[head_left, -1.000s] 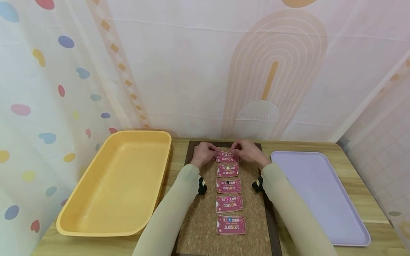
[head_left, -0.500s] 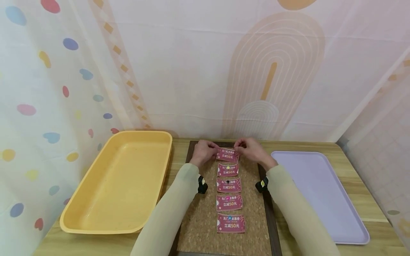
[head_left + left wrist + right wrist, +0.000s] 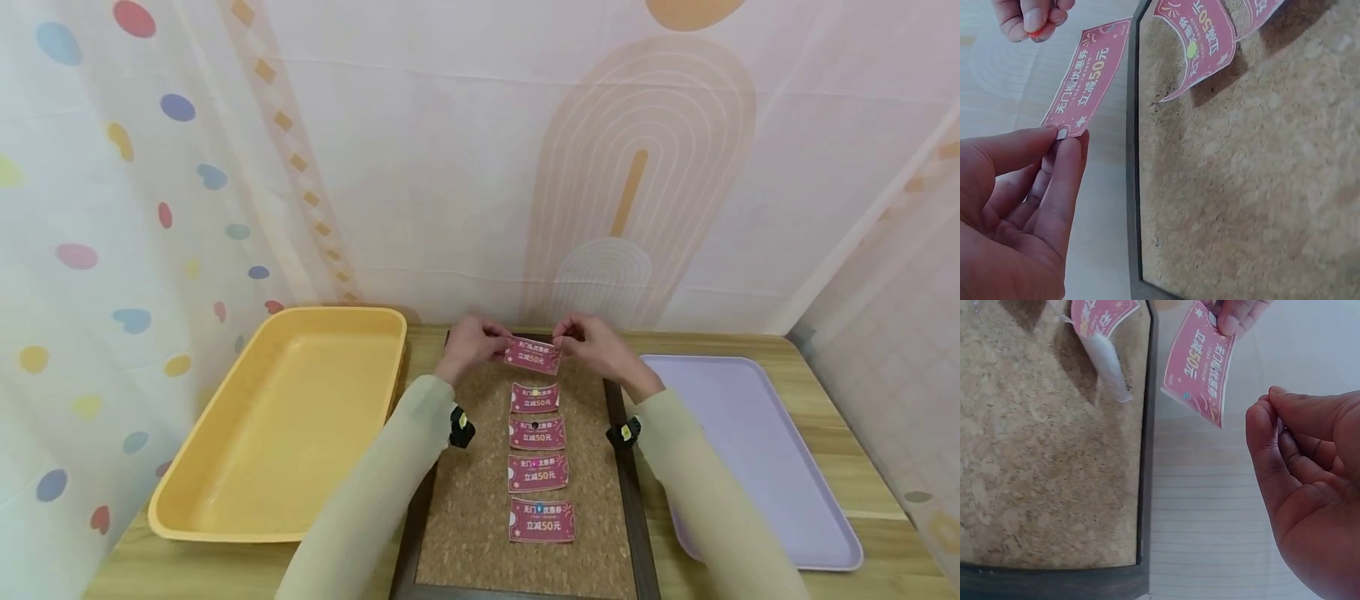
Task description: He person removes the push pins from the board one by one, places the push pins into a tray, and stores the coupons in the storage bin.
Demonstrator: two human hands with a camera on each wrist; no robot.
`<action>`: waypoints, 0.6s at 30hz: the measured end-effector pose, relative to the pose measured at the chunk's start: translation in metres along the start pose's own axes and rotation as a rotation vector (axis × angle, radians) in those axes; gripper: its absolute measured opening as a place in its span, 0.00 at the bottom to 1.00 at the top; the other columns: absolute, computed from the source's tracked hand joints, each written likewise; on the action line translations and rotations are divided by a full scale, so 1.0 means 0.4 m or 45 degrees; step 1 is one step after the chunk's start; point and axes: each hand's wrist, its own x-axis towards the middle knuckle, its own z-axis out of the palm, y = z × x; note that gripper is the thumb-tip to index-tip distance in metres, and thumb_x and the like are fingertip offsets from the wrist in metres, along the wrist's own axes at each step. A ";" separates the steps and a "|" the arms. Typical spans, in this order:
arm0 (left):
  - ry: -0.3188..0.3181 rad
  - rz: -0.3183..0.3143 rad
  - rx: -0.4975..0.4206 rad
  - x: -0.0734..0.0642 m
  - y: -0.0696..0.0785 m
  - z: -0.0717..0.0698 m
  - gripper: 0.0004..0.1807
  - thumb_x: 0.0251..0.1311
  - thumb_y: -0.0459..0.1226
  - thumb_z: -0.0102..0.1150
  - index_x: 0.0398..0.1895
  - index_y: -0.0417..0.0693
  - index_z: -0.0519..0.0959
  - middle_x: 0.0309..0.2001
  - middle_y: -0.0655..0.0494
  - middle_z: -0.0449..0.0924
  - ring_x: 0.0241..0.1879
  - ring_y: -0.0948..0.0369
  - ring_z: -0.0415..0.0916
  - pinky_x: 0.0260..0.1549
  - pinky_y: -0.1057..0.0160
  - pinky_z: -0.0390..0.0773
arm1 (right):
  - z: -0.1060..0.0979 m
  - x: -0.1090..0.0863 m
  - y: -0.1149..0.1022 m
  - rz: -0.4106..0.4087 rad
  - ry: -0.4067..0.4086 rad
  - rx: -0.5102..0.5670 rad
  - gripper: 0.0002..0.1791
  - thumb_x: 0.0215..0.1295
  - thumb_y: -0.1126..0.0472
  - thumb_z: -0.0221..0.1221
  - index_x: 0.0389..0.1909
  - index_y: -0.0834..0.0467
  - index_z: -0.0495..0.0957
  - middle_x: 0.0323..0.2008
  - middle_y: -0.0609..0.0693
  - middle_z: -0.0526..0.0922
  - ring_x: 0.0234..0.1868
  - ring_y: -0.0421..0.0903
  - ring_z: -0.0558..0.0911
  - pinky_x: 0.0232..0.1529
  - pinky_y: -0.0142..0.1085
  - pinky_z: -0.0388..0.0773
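Note:
My left hand (image 3: 472, 343) pinches a pink paper coupon (image 3: 532, 357) by its left edge, thumb on top. In the left wrist view the coupon (image 3: 1088, 78) hangs clear of the cork board (image 3: 1260, 175), past its dark frame. My right hand (image 3: 596, 346) is beside the coupon's other end; a gap between them shows in the right wrist view. Between its thumb and fingertip, a small orange-red pin head (image 3: 1036, 31) shows. Below, several similar coupons form a column on the board, such as one with a yellow pin (image 3: 535, 392) and one with a blue pin (image 3: 539, 507).
A deep yellow tray (image 3: 401, 367) stands left of the board, near my left sleeve. On the right lies a shallow lilac tray (image 3: 750, 442), partly behind my right sleeve. A patterned curtain (image 3: 450, 167) hangs behind the wooden table (image 3: 847, 417).
The top coupon has risen from the board and moved toward the far edge in my left hand. My right hand has drawn away from it, slightly to the right.

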 end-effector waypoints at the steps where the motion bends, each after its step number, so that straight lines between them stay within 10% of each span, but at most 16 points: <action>1: 0.003 0.005 0.005 0.000 0.001 -0.003 0.07 0.68 0.30 0.65 0.43 0.34 0.87 0.43 0.40 0.87 0.34 0.54 0.86 0.43 0.54 0.86 | -0.004 -0.002 -0.004 -0.008 0.004 -0.003 0.06 0.76 0.68 0.56 0.44 0.66 0.79 0.38 0.59 0.83 0.37 0.52 0.79 0.38 0.40 0.77; 18: -0.041 0.059 -0.022 -0.033 0.054 -0.059 0.09 0.68 0.31 0.65 0.45 0.34 0.87 0.43 0.42 0.87 0.35 0.58 0.86 0.38 0.64 0.86 | -0.052 -0.044 -0.038 -0.042 0.086 -0.066 0.05 0.77 0.65 0.58 0.44 0.63 0.79 0.38 0.55 0.83 0.38 0.50 0.79 0.40 0.42 0.76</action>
